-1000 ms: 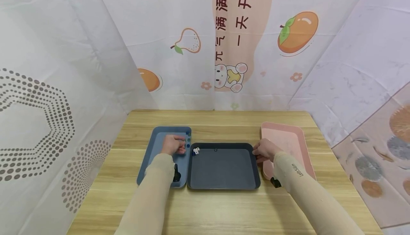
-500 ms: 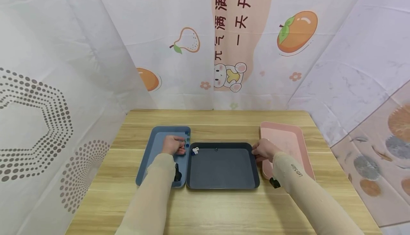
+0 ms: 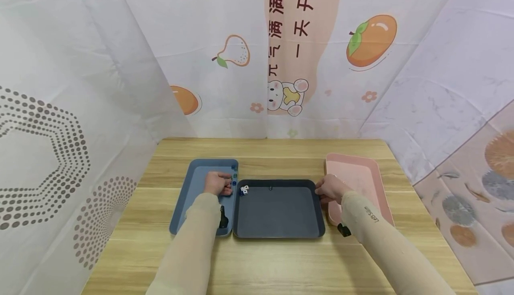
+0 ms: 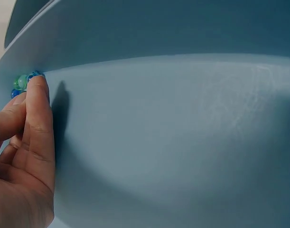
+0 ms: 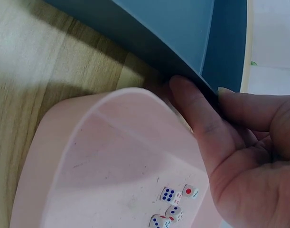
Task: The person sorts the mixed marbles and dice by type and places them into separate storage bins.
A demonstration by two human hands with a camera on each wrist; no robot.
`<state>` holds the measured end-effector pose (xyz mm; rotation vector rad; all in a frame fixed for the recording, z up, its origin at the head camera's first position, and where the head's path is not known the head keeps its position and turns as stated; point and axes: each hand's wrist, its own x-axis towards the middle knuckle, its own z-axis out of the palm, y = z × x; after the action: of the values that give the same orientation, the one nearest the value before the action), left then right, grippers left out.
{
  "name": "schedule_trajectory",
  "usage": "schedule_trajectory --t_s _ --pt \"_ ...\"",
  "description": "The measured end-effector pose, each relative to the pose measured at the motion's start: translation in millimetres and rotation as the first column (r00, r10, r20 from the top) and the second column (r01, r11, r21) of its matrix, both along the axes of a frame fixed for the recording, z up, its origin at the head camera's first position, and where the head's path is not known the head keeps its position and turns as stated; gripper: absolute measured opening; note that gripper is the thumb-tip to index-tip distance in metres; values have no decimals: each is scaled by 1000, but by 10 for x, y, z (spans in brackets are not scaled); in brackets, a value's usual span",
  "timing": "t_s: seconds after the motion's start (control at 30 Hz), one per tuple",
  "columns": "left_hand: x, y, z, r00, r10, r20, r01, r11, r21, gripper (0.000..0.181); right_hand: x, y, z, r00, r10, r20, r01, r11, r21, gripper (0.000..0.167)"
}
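My left hand (image 3: 218,183) reaches into the blue tray (image 3: 192,170) by its right wall. Glass marbles (image 4: 22,81), blue and green, lie in the corner there. In the left wrist view the index fingertip (image 4: 38,81) touches or overlaps one blue marble, with the thumb close to it; no marble shows between them. With thumb and fingers, my right hand (image 3: 331,188) pinches the right wall of the dark grey tray (image 3: 281,232). White dice (image 3: 245,189) sit in that tray's far left corner, with something blue beside them. A small marble (image 3: 271,188) lies at its far wall.
Right of the dark tray stands a pink tray (image 3: 373,165), holding several white dice (image 5: 168,194). All trays stand on a wooden table (image 3: 281,263). A printed curtain (image 3: 225,125) hangs behind the table, and more cloth hangs at both sides.
Almost nothing moves. The view shifts slightly, while my left hand stays beside the marbles and my right hand keeps its grip on the dark tray's wall.
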<state>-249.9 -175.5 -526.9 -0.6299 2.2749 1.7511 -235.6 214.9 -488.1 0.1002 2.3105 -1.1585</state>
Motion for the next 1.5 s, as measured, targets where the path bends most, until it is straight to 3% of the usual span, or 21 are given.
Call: schedule_trajectory --t_s 0.63,0.8,0.97,1.27,1.5 --pt "-53 -55 -15 999 26 -26 -26 1000 10 28 10 -8 13 1000 -7 -3 7 1000 1 27" --pt "-59 -68 90 999 11 -49 -10 1000 16 26 -6 -8 1 1000 -11 2 11 1000 3 32" --pt "-76 -36 259 996 -53 -73 53 999 2 25 4 -13 25 1000 -6 -1 6 1000 1 33" --pt "-70 213 474 982 -145 -121 144 989 -19 28 10 -8 42 1000 -12 22 12 1000 -8 29" --pt "-44 406 554 968 -214 -132 214 977 -19 31 9 0 73 1000 8 26 -7 1000 -29 29"
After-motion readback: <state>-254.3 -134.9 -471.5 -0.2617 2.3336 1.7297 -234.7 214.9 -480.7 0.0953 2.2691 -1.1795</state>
